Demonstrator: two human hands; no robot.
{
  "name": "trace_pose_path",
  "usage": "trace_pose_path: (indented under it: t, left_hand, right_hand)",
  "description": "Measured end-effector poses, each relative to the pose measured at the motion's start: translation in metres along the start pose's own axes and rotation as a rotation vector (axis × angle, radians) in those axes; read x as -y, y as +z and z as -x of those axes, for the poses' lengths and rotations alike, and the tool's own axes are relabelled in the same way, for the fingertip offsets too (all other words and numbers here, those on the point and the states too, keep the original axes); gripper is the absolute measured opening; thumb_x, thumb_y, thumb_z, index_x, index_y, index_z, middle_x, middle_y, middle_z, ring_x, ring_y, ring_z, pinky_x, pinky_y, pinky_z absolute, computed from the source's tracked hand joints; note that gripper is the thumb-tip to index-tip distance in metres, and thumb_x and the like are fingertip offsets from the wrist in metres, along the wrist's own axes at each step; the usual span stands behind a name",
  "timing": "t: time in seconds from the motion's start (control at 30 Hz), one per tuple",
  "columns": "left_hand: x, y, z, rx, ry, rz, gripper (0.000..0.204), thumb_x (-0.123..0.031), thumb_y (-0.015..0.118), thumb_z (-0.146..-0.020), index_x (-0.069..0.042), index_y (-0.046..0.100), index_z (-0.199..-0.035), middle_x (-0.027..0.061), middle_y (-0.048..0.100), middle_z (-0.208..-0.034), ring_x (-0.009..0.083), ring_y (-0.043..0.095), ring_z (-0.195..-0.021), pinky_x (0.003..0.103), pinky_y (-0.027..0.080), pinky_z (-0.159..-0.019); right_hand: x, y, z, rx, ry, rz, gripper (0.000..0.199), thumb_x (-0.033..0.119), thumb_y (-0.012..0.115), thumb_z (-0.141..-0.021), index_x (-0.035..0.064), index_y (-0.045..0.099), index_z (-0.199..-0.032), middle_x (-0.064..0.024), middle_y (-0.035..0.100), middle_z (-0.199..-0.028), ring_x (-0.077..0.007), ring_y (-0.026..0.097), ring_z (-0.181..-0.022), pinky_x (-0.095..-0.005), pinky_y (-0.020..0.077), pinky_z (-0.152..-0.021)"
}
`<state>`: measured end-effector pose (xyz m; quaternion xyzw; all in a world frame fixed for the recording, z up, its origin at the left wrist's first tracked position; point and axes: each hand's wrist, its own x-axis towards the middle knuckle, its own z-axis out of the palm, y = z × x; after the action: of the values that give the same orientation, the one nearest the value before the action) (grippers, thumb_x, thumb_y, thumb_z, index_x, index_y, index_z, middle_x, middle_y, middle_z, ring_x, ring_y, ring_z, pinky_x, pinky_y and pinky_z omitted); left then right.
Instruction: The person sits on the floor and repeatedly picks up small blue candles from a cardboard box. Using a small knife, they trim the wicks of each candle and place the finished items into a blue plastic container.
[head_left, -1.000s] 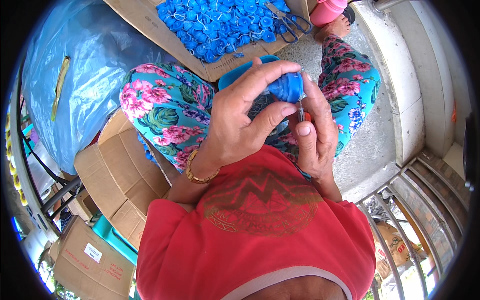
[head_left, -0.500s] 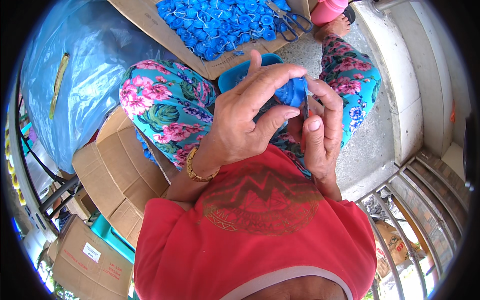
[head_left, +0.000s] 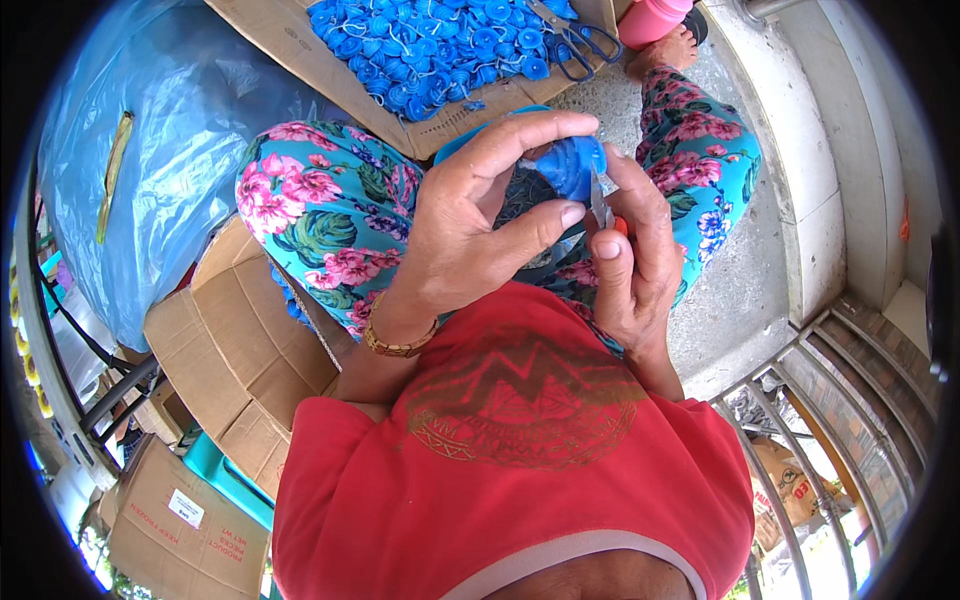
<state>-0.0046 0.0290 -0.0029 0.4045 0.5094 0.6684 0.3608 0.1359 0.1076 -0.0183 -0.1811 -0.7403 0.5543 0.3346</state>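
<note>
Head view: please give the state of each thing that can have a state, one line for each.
Blue cap: held up between both hands.
Left hand: fingers closed around the blue cap.
Right hand: closed, pinching a small tool against the blue cap.
Cardboard tray: open, holding many blue caps.
Scissors: lying closed on the tray.

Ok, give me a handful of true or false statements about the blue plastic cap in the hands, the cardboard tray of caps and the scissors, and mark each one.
1. The left hand grips a round blue plastic cap between thumb and fingers. True.
2. The right hand rests flat on the knee. False: it is raised beside the cap, holding a small thin tool against it.
3. The flat cardboard tray holds red caps. False: its caps are blue.
4. Grey-handled scissors lie at the tray's edge. True.
5. A gold bracelet sits on the right wrist. False: it is on the left wrist.
</note>
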Motion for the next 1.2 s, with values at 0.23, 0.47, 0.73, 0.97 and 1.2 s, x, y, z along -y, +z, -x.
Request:
trace_pose_path:
  t: [0.23, 0.47, 0.73, 0.97, 1.2]
  left_hand:
    - [-0.006, 0.006, 0.005, -0.066, -0.052, 0.021, 0.047, 0.003, 0.063, -0.078, 0.000, 0.050, -0.123, 0.0103, 0.052, -0.120, 0.0156, 0.053, -0.106, 0.028, 0.045, -0.088]
    - [-0.007, 0.006, 0.008, -0.116, 0.080, -0.283, 0.044, 0.003, 0.065, -0.075, -0.001, 0.055, -0.118, 0.0133, 0.055, -0.118, 0.0214, 0.059, -0.103, 0.030, 0.054, -0.078]
    - [-0.017, 0.006, 0.011, -0.086, 0.114, -0.472, 0.042, 0.001, 0.068, -0.070, -0.001, 0.059, -0.111, 0.0134, 0.062, -0.109, 0.0264, 0.061, -0.100, 0.031, 0.051, -0.082]
    - [-0.018, 0.003, 0.011, 0.026, 0.172, -0.572, 0.042, 0.003, 0.068, -0.075, 0.004, 0.057, -0.115, 0.0152, 0.059, -0.114, 0.0185, 0.061, -0.097, 0.028, 0.056, -0.075]
    - [-0.012, 0.000, 0.011, 0.052, 0.152, -0.523, 0.043, 0.003, 0.068, -0.075, 0.005, 0.056, -0.116, 0.0151, 0.059, -0.114, 0.0187, 0.061, -0.097, 0.029, 0.055, -0.077]
  right_hand:
    - [0.002, 0.000, -0.001, -0.020, -0.120, 0.188, 0.038, 0.014, 0.051, -0.091, -0.0026, 0.048, -0.125, -0.0210, 0.057, -0.118, -0.0285, 0.064, -0.095, -0.0313, 0.0501, -0.077]
    - [0.010, 0.000, 0.000, -0.002, -0.037, 0.066, 0.039, 0.012, 0.052, -0.090, -0.0022, 0.048, -0.126, -0.0196, 0.057, -0.120, -0.0285, 0.064, -0.095, -0.0314, 0.0500, -0.078]
    - [0.005, -0.002, 0.001, -0.017, -0.147, 0.175, 0.035, 0.014, 0.050, -0.092, -0.0027, 0.048, -0.123, -0.0187, 0.057, -0.118, -0.0266, 0.064, -0.092, -0.0317, 0.0498, -0.076]
    - [0.004, -0.002, 0.006, -0.003, 0.119, -0.202, 0.035, 0.021, 0.047, -0.094, -0.0010, 0.047, -0.121, -0.0097, 0.059, -0.101, -0.0133, 0.055, -0.073, -0.0246, 0.0449, -0.065]
    - [0.001, -0.003, 0.002, 0.032, 0.217, -0.502, 0.031, 0.023, 0.046, -0.096, 0.0022, 0.046, -0.119, 0.0040, 0.039, -0.065, -0.0024, 0.034, -0.053, -0.0194, 0.0262, -0.046]
